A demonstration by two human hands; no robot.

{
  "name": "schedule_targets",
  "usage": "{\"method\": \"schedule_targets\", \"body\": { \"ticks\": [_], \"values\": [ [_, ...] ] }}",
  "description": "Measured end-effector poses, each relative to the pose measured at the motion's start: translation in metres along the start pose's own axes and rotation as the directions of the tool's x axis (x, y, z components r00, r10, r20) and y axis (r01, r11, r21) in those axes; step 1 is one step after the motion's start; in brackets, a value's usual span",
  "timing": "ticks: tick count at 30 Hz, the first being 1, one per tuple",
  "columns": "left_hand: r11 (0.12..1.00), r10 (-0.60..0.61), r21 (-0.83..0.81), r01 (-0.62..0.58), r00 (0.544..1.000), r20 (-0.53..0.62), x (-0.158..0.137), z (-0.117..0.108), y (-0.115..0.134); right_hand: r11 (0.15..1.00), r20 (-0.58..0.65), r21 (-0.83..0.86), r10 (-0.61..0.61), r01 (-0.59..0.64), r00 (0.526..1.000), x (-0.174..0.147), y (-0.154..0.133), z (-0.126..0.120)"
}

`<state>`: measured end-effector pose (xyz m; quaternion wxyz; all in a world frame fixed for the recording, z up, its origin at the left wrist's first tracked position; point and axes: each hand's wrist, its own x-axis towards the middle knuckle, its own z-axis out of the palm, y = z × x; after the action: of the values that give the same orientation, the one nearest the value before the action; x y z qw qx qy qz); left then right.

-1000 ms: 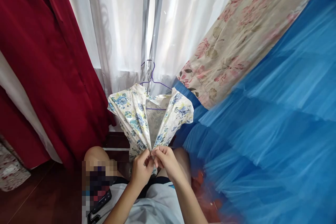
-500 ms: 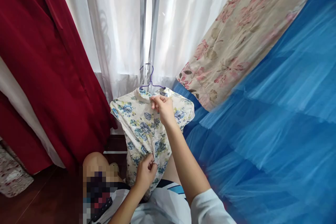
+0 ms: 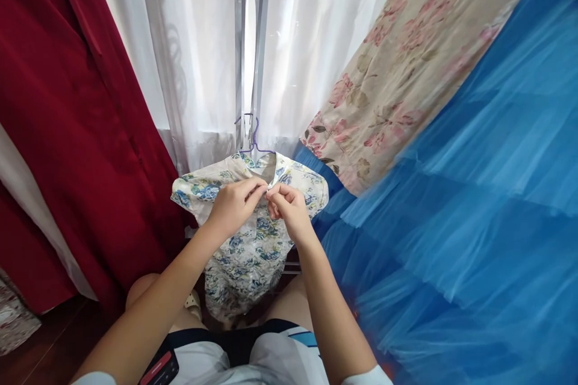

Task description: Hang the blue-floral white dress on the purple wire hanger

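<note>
Our floral shirt (image 3: 253, 240) hangs from the purple hanger (image 3: 253, 138) on the metal pole (image 3: 248, 42). Left hand (image 3: 232, 207) and right hand (image 3: 289, 210) pinch its collar front; tugging could slip the hook off.

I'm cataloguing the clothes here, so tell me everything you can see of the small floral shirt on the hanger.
The floral shirt is small, of thin white cloth printed with blue flowers and green leaves, with short sleeves and a collar. It hangs front-facing on a purple wire hanger before the white curtain, its front closed. The left hand and right hand both pinch the cloth just below the collar. Its hem hangs between the person's knees.
</note>
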<state>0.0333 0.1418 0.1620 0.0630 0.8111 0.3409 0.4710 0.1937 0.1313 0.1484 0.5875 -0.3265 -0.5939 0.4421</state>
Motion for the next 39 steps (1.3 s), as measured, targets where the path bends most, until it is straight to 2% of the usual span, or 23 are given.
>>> {"method": "schedule_targets", "body": {
  "ticks": [3,7,9,11,14,17,19,20,21,22,24,26,29,31,33,35,37,39],
  "values": [
    [0.994,0.063,0.096,-0.059,0.997,-0.039,0.01,0.005,-0.004,0.999,-0.004,-0.013,-0.033,0.033,0.999,0.008,0.01,0.001],
    [0.989,0.07,0.137,-0.05,0.987,-0.142,0.02,0.007,-0.017,0.991,-0.067,-0.116,-0.072,0.064,0.995,0.025,0.03,0.009],
    [0.993,0.042,0.114,-0.019,0.977,-0.211,0.029,0.001,-0.027,0.985,-0.096,-0.167,-0.059,0.043,0.994,0.029,0.041,0.012],
    [0.997,-0.036,0.052,0.055,0.953,-0.301,0.04,-0.012,-0.043,0.977,-0.116,-0.213,-0.02,-0.005,0.993,0.027,0.051,0.01],
    [0.98,-0.197,-0.07,0.186,0.859,-0.473,0.049,-0.04,-0.089,0.969,-0.145,-0.235,0.044,-0.078,0.988,0.012,0.062,-0.001],
    [0.946,-0.32,-0.15,0.287,0.75,-0.579,0.035,-0.063,-0.149,0.97,-0.146,-0.223,0.064,-0.096,0.987,-0.009,0.069,-0.016],
    [0.876,-0.479,-0.273,0.397,0.65,-0.591,0.013,-0.064,-0.183,0.968,-0.129,-0.227,0.075,-0.103,0.989,-0.023,0.073,-0.024],
    [0.814,-0.579,-0.358,0.456,0.595,-0.557,-0.001,-0.059,-0.196,0.968,-0.124,-0.226,0.083,-0.11,0.989,-0.029,0.076,-0.026],
    [0.748,-0.664,-0.426,0.509,0.555,-0.502,-0.015,-0.051,-0.205,0.968,-0.123,-0.219,0.094,-0.119,0.988,-0.034,0.079,-0.029],
    [0.704,-0.71,-0.456,0.544,0.546,-0.445,-0.03,-0.04,-0.21,0.97,-0.129,-0.206,0.106,-0.131,0.986,-0.038,0.083,-0.031],
    [0.656,-0.752,-0.477,0.585,0.562,-0.344,-0.056,-0.013,-0.21,0.974,-0.177,-0.165,0.129,-0.158,0.976,-0.046,0.091,-0.039],
    [0.63,-0.761,-0.488,0.604,0.604,-0.236,-0.076,0.014,-0.2,0.977,-0.282,-0.106,0.147,-0.183,0.948,-0.054,0.101,-0.052],
    [0.614,-0.732,-0.517,0.596,0.675,-0.092,-0.091,0.047,-0.172,0.975,-0.464,-0.044,0.173,-0.218,0.869,-0.071,0.12,-0.083],
    [0.613,-0.69,-0.557,0.56,0.723,-0.033,-0.091,0.06,-0.148,0.954,-0.537,-0.073,0.207,-0.29,0.818,-0.085,0.135,-0.105],
    [0.596,-0.631,-0.63,0.499,0.776,0.018,-0.085,0.068,-0.119,0.896,-0.546,-0.171,0.259,-0.409,0.797,-0.101,0.151,-0.122],
    [0.561,-0.552,-0.704,0.436,0.831,0.074,-0.076,0.074,-0.088,0.825,-0.514,-0.268,0.314,-0.497,0.799,-0.115,0.165,-0.129],
    [0.541,-0.466,-0.74,0.4,0.875,0.133,-0.07,0.078,-0.059,0.79,-0.487,-0.319,0.336,-0.523,0.806,-0.123,0.171,-0.126],
    [0.547,-0.395,-0.741,0.39,0.9,0.183,-0.068,0.082,-0.034,0.791,-0.497,-0.35,0.297,-0.502,0.815,-0.125,0.168,-0.116]
  ]
}}
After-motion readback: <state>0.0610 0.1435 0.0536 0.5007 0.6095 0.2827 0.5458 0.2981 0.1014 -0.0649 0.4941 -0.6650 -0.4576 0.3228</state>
